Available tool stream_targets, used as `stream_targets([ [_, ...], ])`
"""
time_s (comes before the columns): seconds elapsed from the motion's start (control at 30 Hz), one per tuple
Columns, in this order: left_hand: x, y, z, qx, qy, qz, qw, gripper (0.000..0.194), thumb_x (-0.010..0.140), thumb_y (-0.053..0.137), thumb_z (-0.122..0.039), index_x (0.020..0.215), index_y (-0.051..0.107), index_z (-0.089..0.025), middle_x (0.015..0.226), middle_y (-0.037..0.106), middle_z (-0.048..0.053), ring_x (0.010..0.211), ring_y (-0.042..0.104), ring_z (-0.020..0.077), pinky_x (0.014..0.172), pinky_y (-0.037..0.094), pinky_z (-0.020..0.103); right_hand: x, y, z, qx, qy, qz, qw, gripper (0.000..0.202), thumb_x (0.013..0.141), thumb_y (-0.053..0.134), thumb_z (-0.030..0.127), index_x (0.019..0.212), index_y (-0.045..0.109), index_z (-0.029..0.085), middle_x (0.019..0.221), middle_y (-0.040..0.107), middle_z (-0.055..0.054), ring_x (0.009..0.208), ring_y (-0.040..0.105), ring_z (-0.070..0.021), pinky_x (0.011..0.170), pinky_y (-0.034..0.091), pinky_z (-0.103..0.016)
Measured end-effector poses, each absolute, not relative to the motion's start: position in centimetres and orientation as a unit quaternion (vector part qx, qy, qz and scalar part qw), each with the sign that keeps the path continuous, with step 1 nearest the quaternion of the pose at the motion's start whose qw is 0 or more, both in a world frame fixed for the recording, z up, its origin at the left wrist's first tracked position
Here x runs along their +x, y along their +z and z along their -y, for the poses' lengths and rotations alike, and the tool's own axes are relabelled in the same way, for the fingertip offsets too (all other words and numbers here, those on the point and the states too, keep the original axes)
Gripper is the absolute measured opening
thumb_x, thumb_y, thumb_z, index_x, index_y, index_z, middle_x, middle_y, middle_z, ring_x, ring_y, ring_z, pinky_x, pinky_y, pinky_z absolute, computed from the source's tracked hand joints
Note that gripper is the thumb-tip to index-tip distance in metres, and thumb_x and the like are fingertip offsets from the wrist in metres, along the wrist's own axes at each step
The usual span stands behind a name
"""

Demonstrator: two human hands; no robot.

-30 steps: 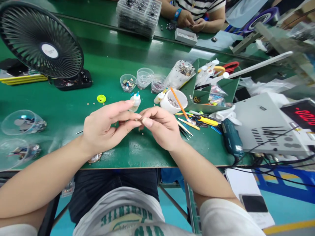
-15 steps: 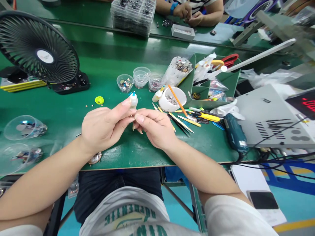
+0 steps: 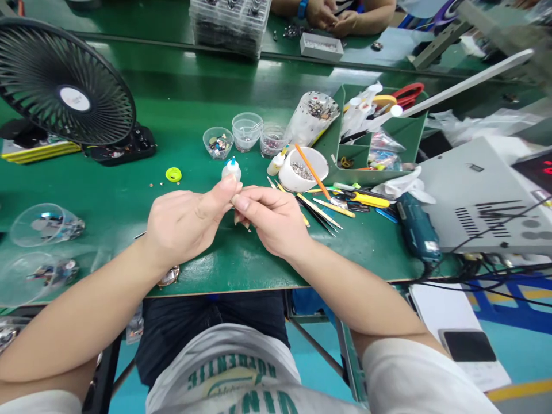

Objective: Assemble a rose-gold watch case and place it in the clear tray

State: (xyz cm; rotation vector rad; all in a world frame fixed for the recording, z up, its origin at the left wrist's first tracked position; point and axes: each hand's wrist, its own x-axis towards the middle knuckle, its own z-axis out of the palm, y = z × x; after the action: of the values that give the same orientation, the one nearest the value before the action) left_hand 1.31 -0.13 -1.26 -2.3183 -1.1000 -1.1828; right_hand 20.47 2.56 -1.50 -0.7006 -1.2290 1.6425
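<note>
My left hand (image 3: 185, 221) and my right hand (image 3: 273, 221) meet fingertip to fingertip over the green bench (image 3: 241, 270). Thumbs and forefingers of both are pinched together; whatever lies between them is too small and hidden to name. Just behind the fingertips stands a small white bottle (image 3: 232, 169) with a blue tip. A round watch-like piece (image 3: 169, 276) lies at the bench edge, partly behind my left wrist. Tweezers (image 3: 317, 214) lie to the right of my right hand.
A black fan (image 3: 75, 98) stands left, above two clear cups (image 3: 45, 224). Small cups (image 3: 218, 144), a white bowl (image 3: 317, 167), a green organiser (image 3: 383, 144), a screwdriver (image 3: 416, 227) and a grey machine (image 3: 483, 201) fill the right side. Across the bench, a person's hands (image 3: 334, 20) are together.
My hands stay pinched together, with the left thumb now further over the bottle's lower part. The small glint between the fingertips is no longer visible. The view has shifted slightly.
</note>
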Motion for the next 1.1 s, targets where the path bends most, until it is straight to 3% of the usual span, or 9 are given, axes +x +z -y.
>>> stream_targets([
  [0.13, 1.4, -1.3, 0.0, -0.808, -0.428, 0.383, 0.13, 0.091, 0.102, 0.067, -0.014, 0.176, 0.018, -0.034, 0.11, 0.087, 0.0, 0.058, 0.075, 0.0157, 0.057, 0.053, 0.026, 20.4, -1.5, -2.5, -0.296, 0.672, 0.497, 0.463, 0.027, 0.082, 0.095, 0.05, 0.083, 0.085, 0.025, 0.069, 0.072, 0.004, 0.061, 0.058, -0.0094, 0.059, 0.046, -0.025],
  [0.3, 1.4, -1.9, 0.1, -0.803, -0.446, 0.393, 0.053, 0.067, 0.102, 0.069, -0.018, 0.164, 0.047, -0.031, 0.122, 0.084, 0.004, 0.072, 0.081, 0.017, 0.064, 0.059, 0.025, 20.2, -1.3, -2.5, -0.286, 0.674, 0.491, 0.472, 0.029, 0.081, 0.096, 0.05, 0.082, 0.084, 0.024, 0.07, 0.072, 0.005, 0.06, 0.058, -0.0086, 0.06, 0.048, -0.024],
  [0.43, 1.4, -2.0, 0.3, -0.773, -0.457, 0.437, -0.06, 0.057, 0.1, 0.073, -0.026, 0.154, 0.059, -0.029, 0.122, 0.085, 0.005, 0.082, 0.083, 0.0184, 0.072, 0.063, 0.025, 20.2, -1.3, -2.5, -0.287, 0.674, 0.492, 0.47, 0.032, 0.081, 0.095, 0.052, 0.082, 0.083, 0.023, 0.069, 0.071, 0.005, 0.06, 0.057, -0.0082, 0.059, 0.047, -0.023],
  [0.6, 1.4, -2.0, 0.5, -0.747, -0.46, 0.459, -0.14, 0.054, 0.099, 0.074, -0.035, 0.151, 0.062, -0.026, 0.119, 0.085, 0.008, 0.082, 0.083, 0.0197, 0.075, 0.063, 0.025, 20.3, -1.3, -2.4, -0.3, 0.672, 0.489, 0.469, 0.031, 0.081, 0.095, 0.05, 0.081, 0.082, 0.022, 0.068, 0.071, 0.004, 0.059, 0.057, -0.0083, 0.058, 0.045, -0.023],
  [0.73, 1.1, -2.1, 0.3, -0.743, -0.465, 0.451, -0.17, 0.065, 0.094, 0.08, -0.036, 0.156, 0.058, -0.028, 0.122, 0.085, 0.008, 0.084, 0.083, 0.0217, 0.076, 0.066, 0.029, 20.3, -1.1, -2.5, -0.322, 0.683, 0.468, 0.459, 0.03, 0.08, 0.094, 0.048, 0.079, 0.082, 0.021, 0.064, 0.07, 0.004, 0.057, 0.056, -0.0082, 0.054, 0.043, -0.022],
  [0.83, 0.7, -1.2, -0.5, -0.725, -0.52, 0.417, -0.176, 0.073, 0.094, 0.081, -0.034, 0.161, 0.051, -0.033, 0.15, 0.071, 0.008, 0.105, 0.083, 0.0243, 0.078, 0.068, 0.03, 20.3, -0.6, -2.7, -0.345, 0.668, 0.46, 0.472, 0.029, 0.075, 0.095, 0.046, 0.075, 0.081, 0.022, 0.062, 0.07, 0.004, 0.055, 0.057, -0.0091, 0.053, 0.044, -0.022],
  [0.9, 0.1, -0.1, -0.6, -0.688, -0.587, 0.401, -0.145, 0.066, 0.098, 0.078, -0.031, 0.159, 0.052, -0.031, 0.165, 0.057, 0.007, 0.126, 0.076, 0.0271, 0.077, 0.067, 0.03, 20.3, -0.3, -2.9, -0.357, 0.649, 0.458, 0.491, 0.027, 0.071, 0.097, 0.043, 0.073, 0.08, 0.022, 0.063, 0.071, 0.003, 0.055, 0.058, -0.0098, 0.052, 0.045, -0.023],
  [1.0, -1.5, 1.5, 1.5, -0.639, -0.628, 0.43, -0.114, 0.043, 0.103, 0.072, -0.026, 0.145, 0.063, -0.026, 0.143, 0.072, 0.004, 0.126, 0.074, 0.0235, 0.083, 0.064, 0.03, 20.2, -0.1, -3.2, -0.363, 0.637, 0.456, 0.505, 0.027, 0.067, 0.1, 0.041, 0.07, 0.079, 0.023, 0.065, 0.072, 0.002, 0.055, 0.058, -0.01, 0.05, 0.044, -0.023],
  [1.1, -3.3, 1.7, 6.6, -0.64, -0.531, 0.538, -0.138, 0.047, 0.101, 0.075, -0.028, 0.146, 0.063, -0.026, 0.123, 0.079, 0.004, 0.109, 0.076, 0.0205, 0.087, 0.061, 0.034, 20.1, -0.2, -3.0, -0.353, 0.639, 0.466, 0.499, 0.029, 0.068, 0.101, 0.043, 0.07, 0.08, 0.023, 0.065, 0.072, 0.002, 0.055, 0.058, -0.0102, 0.05, 0.045, -0.024],
])
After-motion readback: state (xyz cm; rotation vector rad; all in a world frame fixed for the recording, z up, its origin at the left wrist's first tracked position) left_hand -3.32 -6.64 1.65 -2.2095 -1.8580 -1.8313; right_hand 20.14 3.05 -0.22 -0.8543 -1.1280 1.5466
